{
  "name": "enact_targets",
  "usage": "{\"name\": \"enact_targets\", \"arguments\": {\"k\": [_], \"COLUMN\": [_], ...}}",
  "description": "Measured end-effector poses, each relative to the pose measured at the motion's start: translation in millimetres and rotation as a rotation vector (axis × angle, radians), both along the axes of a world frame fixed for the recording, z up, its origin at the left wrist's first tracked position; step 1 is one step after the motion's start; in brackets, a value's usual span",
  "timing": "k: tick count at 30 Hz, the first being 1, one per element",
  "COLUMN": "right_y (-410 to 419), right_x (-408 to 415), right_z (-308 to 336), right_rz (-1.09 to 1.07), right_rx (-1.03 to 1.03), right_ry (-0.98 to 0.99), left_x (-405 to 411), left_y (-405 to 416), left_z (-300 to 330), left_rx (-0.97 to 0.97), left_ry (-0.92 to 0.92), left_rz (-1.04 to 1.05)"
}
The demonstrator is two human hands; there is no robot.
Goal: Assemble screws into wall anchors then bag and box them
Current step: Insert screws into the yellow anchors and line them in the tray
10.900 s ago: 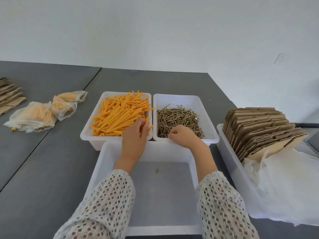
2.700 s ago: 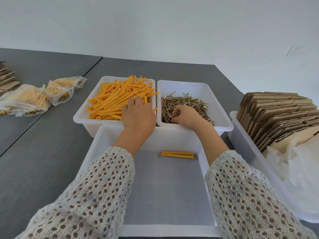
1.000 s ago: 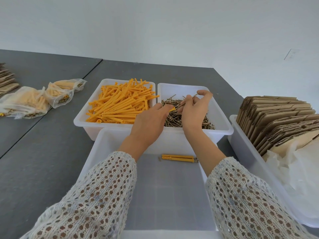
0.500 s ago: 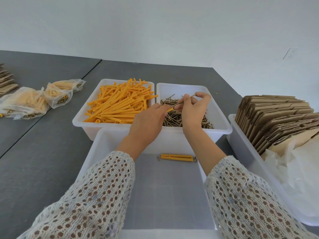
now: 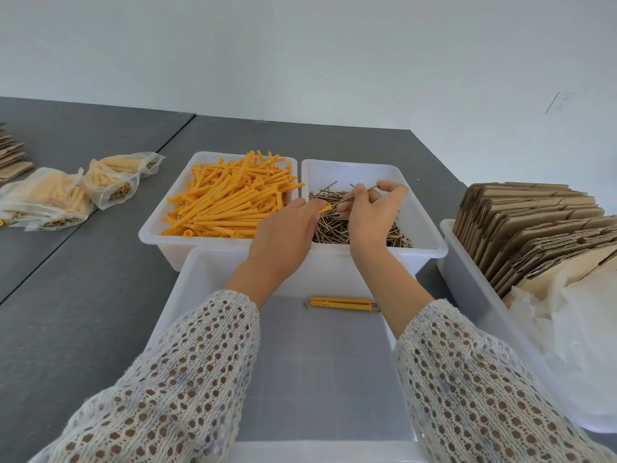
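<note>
1. The left hand point(image 5: 283, 235) grips one orange anchor point(image 5: 324, 208), open end turned toward the right hand, so the bore faces the incoming screw.
2. The right hand point(image 5: 370, 212) pinches a screw point(image 5: 359, 194) along its shank and head, tip aimed at the anchor mouth. Insertion appears just begun or about to begin; the exact depth cannot be told.
3. Both hands work above the screw bin point(image 5: 424, 225), so a dropped screw falls back into stock.
4. The anchor bin point(image 5: 157, 228) sits touching it on the left, keeping both parts within short reach.
5. Finished pairs point(image 5: 344, 301) lie in the near tray point(image 5: 197, 289), directly below the hands.
6. Flat boxes point(image 5: 534, 228) stand right; filled bags point(image 5: 66, 195) lie left on the tabletop point(image 5: 83, 295).
</note>
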State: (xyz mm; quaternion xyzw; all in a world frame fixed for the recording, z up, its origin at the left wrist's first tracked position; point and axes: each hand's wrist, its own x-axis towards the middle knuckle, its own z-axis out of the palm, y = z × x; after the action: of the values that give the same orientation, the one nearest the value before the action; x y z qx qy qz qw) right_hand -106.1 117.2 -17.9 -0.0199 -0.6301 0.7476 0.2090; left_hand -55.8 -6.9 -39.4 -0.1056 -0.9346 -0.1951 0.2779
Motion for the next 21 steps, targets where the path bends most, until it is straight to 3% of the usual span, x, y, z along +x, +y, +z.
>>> {"name": "enact_targets", "arguments": {"k": [5,11,13,15,18,21], "right_y": [-8,-5,1,9,21,28], "right_x": [5,4,1,-5,-15,-18], "right_z": [-2,0,0,2,4,6], "right_rz": [0.120,0.111,0.069,0.035,0.068,0.138], "right_rx": [0.100,0.159,0.123,0.051,-0.102,-0.230], "right_ry": [0.038,0.018,-0.051,-0.151,-0.309,-0.389], "left_x": [0,-1,-1,0,7,17], "left_y": [-2,-1,2,9,25,29], "left_z": [-1,-2,1,10,32,47], "left_rx": [0.032,0.066,0.133,0.319,0.711,0.767], "left_ry": [0.026,0.060,0.088,0.082,-0.064,-0.435], "left_rz": [-0.002,0.016,0.021,-0.019,-0.213,-0.409]}}
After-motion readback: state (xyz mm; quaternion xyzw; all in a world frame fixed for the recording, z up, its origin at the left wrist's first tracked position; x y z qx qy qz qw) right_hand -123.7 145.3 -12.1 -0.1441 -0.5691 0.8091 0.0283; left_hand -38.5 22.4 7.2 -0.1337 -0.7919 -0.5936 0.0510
